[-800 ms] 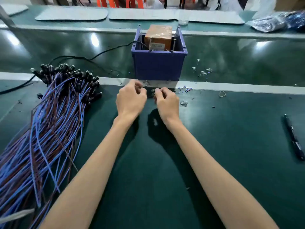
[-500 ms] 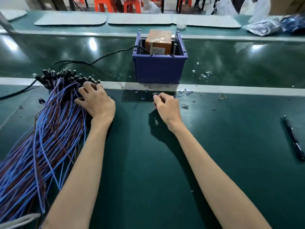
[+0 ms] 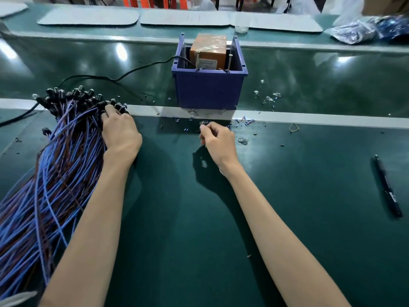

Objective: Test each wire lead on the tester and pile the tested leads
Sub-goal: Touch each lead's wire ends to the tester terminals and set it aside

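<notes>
A large pile of blue and brown wire leads with black end caps fans across the green table on the left. My left hand lies on the pile's far end, its fingers curled into the black caps and around a lead. The tester, an orange box, sits inside a blue bin at the middle of the table's far side. My right hand hovers just in front of the bin, thumb and forefinger pinched on a small piece that I cannot identify.
A black cable runs from the bin to the left. Small clear and blue scraps lie right of the bin, with a rubber band nearby. A black pen lies at the right. Plastic bags sit at the back right.
My left hand has left the spot in front of the bin and moved left onto the lead pile, then reached further into the black caps. My right hand has stayed in place.
</notes>
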Demonstrator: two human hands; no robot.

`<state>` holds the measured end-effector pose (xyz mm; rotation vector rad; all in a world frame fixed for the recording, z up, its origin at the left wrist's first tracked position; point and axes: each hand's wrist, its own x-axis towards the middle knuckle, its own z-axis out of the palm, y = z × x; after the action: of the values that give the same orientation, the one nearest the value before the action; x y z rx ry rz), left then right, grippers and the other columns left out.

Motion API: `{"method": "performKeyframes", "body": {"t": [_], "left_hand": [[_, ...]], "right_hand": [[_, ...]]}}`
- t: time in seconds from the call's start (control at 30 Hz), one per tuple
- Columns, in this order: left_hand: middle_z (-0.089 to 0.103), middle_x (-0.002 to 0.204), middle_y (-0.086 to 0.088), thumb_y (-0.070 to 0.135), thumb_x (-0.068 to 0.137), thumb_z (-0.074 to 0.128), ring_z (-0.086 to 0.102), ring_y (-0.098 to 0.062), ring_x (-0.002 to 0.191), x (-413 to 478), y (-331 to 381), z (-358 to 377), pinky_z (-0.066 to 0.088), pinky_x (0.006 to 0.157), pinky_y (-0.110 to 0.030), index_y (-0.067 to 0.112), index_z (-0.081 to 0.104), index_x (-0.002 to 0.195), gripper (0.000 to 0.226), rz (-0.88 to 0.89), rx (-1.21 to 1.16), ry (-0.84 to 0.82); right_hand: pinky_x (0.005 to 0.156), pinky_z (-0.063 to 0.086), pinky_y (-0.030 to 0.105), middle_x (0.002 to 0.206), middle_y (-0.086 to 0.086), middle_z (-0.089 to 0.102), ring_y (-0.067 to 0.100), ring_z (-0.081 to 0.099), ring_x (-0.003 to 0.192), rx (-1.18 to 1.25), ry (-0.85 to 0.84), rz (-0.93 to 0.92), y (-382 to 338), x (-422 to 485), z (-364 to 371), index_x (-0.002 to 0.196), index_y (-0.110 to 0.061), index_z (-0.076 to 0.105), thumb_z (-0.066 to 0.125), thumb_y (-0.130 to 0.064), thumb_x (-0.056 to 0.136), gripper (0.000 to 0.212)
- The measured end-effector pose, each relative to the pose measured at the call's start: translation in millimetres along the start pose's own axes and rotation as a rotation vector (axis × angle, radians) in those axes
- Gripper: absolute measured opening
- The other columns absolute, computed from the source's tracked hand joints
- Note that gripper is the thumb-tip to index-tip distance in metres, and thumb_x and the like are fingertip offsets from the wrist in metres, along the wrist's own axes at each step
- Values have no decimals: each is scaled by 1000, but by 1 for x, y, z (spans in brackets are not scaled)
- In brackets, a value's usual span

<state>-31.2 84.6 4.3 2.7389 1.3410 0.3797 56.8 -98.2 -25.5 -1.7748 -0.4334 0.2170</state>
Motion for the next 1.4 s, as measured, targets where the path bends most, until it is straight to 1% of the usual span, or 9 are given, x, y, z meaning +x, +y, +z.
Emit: {"method": "performKeyframes", "body": {"t": [0.2, 0.37, 0.47, 0.57, 0.83, 0.97, 1.07, 1.23, 1.4], "left_hand": [[39, 130, -17, 12, 86, 63, 34, -35, 124, -4, 9, -18, 42, 95, -44, 6, 70, 106, 21, 27, 60, -18], [59, 94, -4, 18, 82, 72, 59, -17, 83, -26, 59, -51, 47, 78, -23, 24, 72, 89, 8, 335, -630, -136], [68, 89, 2, 19, 85, 70, 62, -8, 81, -60, 93, -56, 49, 75, -18, 28, 72, 87, 10, 453, -912, -353], [68, 82, 9, 19, 93, 60, 62, -3, 78, -90, 116, -57, 49, 74, -21, 21, 71, 91, 11, 306, -1261, -289], [35, 44, 5, 14, 94, 38, 38, -12, 43, -140, 126, -92, 37, 56, -25, 19, 43, 44, 50, -329, -2101, -275], [61, 76, -9, 42, 93, 43, 59, -20, 66, -167, 109, -86, 50, 66, -30, 6, 56, 86, 38, -773, -1984, -786], [60, 104, -24, 46, 95, 42, 63, -34, 95, -165, 101, -79, 51, 87, -42, 2, 42, 117, 50, -1017, -2059, -755], [46, 62, -1, 40, 102, 33, 44, -13, 42, -136, 87, -69, 39, 44, -21, 11, 50, 92, 34, -981, -2216, -382], [27, 47, 11, 42, 103, 32, 21, -6, 36, -141, 89, -59, 20, 34, -16, 19, 50, 77, 39, -582, -1886, -385]], "right_hand": [[64, 44, 29, 58, -6, 58, 12, 51, 61, 52, -28, -1, -3, -2, 0, 59, -17, 55, 55, -21, 91, 32], [61, 49, 18, 103, -2, 67, 8, 65, 75, 417, -410, 58, -13, -4, -12, 115, -16, 60, 55, -15, 95, 20], [69, 54, 21, 90, -5, 72, 11, 69, 80, 598, -581, 59, -14, -8, -25, 104, -12, 63, 56, -4, 88, 19], [76, 55, 24, 87, 2, 71, 11, 67, 81, 590, -474, 14, -21, -8, -44, 94, -9, 67, 53, 3, 93, 18], [83, 50, 25, 90, -2, 73, 13, 66, 90, 352, -417, -200, -43, -17, -83, 88, -3, 66, 60, 8, 85, 13], [93, 51, 37, 91, 7, 74, 27, 68, 98, 591, -335, -146, -51, -36, -95, 88, -11, 52, 43, -7, 97, 13], [87, 53, 38, 77, 9, 70, 29, 69, 84, 755, -428, -103, -53, -56, -113, 80, -12, 52, 33, -13, 99, 27], [50, 45, 23, 51, -3, 37, 11, 30, 41, 660, -358, 53, -43, -74, -142, 56, -18, 45, 36, -37, 94, 44], [42, 32, 15, 57, 4, 49, 10, 26, 38, 394, -262, 235, -33, -70, -164, 39, -19, 30, 43, -52, 88, 61]]}}
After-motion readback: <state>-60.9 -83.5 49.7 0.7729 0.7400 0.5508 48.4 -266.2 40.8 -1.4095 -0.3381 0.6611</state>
